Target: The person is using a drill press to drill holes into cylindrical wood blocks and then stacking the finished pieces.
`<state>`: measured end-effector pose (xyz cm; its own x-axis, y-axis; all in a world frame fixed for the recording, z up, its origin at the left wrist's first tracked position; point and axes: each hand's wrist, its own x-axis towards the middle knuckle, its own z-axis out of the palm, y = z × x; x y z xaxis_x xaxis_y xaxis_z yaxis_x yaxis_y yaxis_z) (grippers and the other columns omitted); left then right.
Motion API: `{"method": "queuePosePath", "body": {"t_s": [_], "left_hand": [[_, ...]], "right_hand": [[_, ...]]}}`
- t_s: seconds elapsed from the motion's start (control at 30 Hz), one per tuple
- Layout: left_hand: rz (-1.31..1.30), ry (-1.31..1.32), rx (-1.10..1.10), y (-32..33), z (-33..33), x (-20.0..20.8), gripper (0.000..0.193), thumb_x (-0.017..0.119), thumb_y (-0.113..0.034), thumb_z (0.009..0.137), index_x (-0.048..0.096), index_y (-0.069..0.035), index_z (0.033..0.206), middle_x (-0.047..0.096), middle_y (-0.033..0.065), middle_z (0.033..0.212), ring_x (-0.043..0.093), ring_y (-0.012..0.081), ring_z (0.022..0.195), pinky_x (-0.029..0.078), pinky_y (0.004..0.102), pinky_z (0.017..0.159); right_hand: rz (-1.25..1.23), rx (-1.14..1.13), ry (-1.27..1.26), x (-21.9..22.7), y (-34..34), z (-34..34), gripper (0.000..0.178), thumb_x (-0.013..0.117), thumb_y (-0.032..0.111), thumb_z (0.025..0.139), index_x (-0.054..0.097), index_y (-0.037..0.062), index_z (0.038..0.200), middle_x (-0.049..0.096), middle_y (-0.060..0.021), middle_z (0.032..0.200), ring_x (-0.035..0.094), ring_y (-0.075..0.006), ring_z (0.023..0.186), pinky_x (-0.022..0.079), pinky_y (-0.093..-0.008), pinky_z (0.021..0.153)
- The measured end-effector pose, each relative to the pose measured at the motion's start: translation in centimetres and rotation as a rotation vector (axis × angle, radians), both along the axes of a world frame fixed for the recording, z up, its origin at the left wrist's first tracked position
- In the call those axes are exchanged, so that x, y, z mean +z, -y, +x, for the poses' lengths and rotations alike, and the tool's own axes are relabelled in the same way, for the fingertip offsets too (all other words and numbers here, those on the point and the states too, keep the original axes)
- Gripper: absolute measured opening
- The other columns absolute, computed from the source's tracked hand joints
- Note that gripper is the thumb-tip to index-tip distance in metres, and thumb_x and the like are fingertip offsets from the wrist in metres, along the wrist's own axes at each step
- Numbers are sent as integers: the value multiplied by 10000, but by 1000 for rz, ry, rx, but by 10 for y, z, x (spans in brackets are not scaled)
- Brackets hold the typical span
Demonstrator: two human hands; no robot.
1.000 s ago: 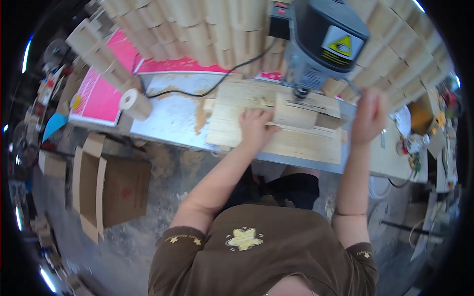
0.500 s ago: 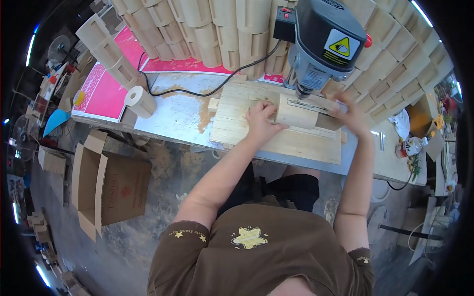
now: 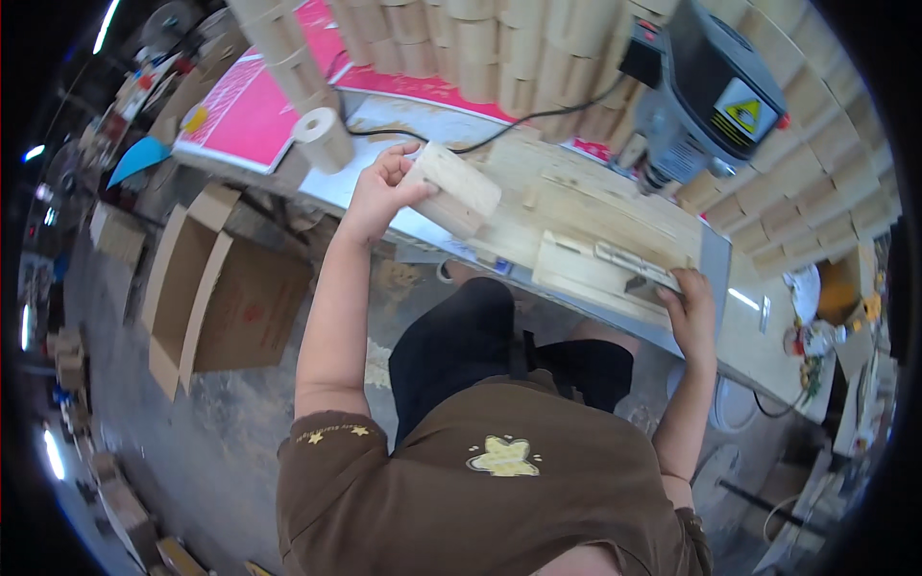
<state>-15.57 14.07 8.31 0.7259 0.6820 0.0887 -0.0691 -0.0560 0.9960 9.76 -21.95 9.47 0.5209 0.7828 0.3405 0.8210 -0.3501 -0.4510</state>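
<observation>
My left hand point(image 3: 379, 192) is closed around one end of a pale wooden cylinder point(image 3: 454, 189), held tilted above the left part of the bench. My right hand point(image 3: 693, 305) grips the right end of a slim metal bar point(image 3: 639, 264). That bar lies over a pale wooden jig point(image 3: 591, 281) at the bench's front edge, with a dark gap under its right part. Behind the jig is a flat wooden board point(image 3: 576, 197). The drill press point(image 3: 715, 96) stands above the board, its chuck point(image 3: 653, 180) apart from both hands.
Stacks of wooden cylinders point(image 3: 475, 48) line the back. One short cylinder point(image 3: 324, 140) stands at left near the black cable point(image 3: 538, 115). A cardboard box point(image 3: 250, 298) sits on the floor at left. A clear bottle point(image 3: 821, 338) stands at the right.
The wooden cylinder has left its place under the drill and moved left in my left hand. My right hand has come down toward the bench's front, with the metal bar in it. The view has shifted.
</observation>
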Motion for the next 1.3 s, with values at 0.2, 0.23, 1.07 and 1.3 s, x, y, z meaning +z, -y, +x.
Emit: {"method": "queuePosePath", "body": {"t_s": [0.2, 0.23, 1.07, 1.3], "left_hand": [[-290, 63, 237, -27, -47, 34, 289, 747, -104, 693, 655, 11, 942, 626, 142, 1010, 571, 175, 1022, 464, 315, 808], [-95, 34, 295, -37, -54, 37, 325, 760, -117, 670, 648, 20, 943, 613, 152, 1047, 557, 194, 1040, 459, 324, 818], [699, -1031, 582, -202, -38, 90, 537, 822, -256, 495, 667, 36, 917, 635, 234, 965, 556, 338, 1027, 485, 366, 851], [645, -906, 611, -187, -42, 93, 524, 817, -219, 477, 666, 56, 896, 649, 225, 908, 644, 314, 830, 529, 372, 731]], "right_hand": [[-12, 168, -49, 9, -15, -38, 264, 678, 51, 681, 589, 8, 926, 555, -133, 830, 493, -330, 811, 401, -394, 716], [-13, 176, -61, 10, -16, -42, 270, 682, 40, 668, 589, 7, 920, 554, -129, 830, 492, -323, 804, 403, -388, 712], [57, 79, -13, 6, -19, -45, 296, 712, 37, 608, 598, 34, 881, 555, -114, 816, 501, -319, 789, 417, -404, 695], [77, 120, -22, 4, -21, -43, 316, 714, 43, 596, 595, 40, 888, 562, -113, 827, 505, -318, 796, 417, -394, 689]]}}
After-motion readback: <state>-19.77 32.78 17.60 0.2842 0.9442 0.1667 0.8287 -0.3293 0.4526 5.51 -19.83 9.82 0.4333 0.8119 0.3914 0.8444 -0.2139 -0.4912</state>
